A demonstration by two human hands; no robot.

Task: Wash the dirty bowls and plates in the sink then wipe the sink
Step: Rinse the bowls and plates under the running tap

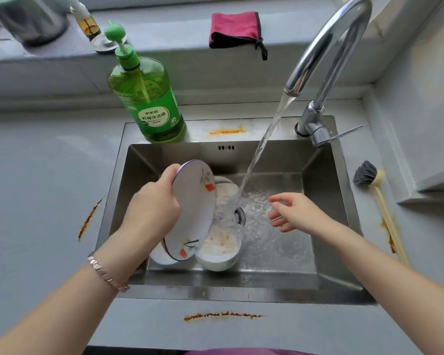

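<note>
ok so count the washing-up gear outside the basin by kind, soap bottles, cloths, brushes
green pump bottle of dish soap: 1
pink folded cloth: 1
grey-bristled wooden dish brush: 1
total: 3

The green detergent bottle [149,98] bears a label [153,118] reading "柠檬洗洁精" — its smaller print is illegible.

Behind plate [194,208]: left hand [151,206] fingers hidden & bowl [224,187] partly; pot [31,19] top-L cut by edge.
</note>
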